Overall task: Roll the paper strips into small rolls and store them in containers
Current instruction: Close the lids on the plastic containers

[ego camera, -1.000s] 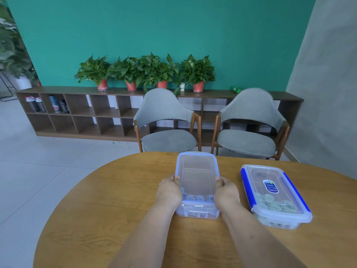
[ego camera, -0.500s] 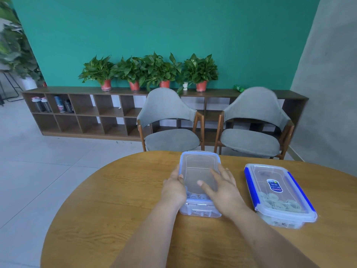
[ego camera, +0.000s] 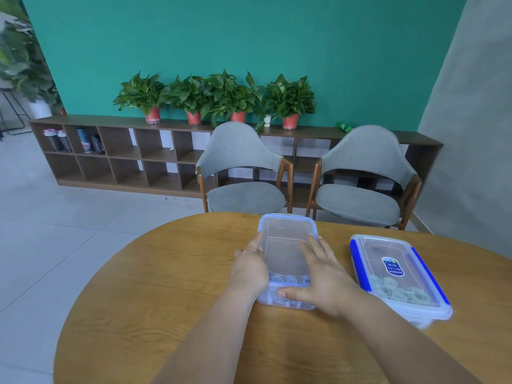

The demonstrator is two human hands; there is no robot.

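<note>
- The box (ego camera: 294, 304) sits on the table (ego camera: 166, 286), lid (ego camera: 285, 239) on; rolls (ego camera: 289, 279) lie inside, at the near end
- The left hand (ego camera: 250, 266) grips its left side
- The right hand (ego camera: 322, 275) lies flat on the lid, holding nothing
- The other box (ego camera: 399, 278) is to the right, apart

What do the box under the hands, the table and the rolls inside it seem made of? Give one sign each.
Box: clear glossy plastic, probably; its contents show through. Table: wood or wood-look veneer, matt; grain lines run across it. Rolls: likely paper; thin pale coils, though blurred through the lid.
</note>
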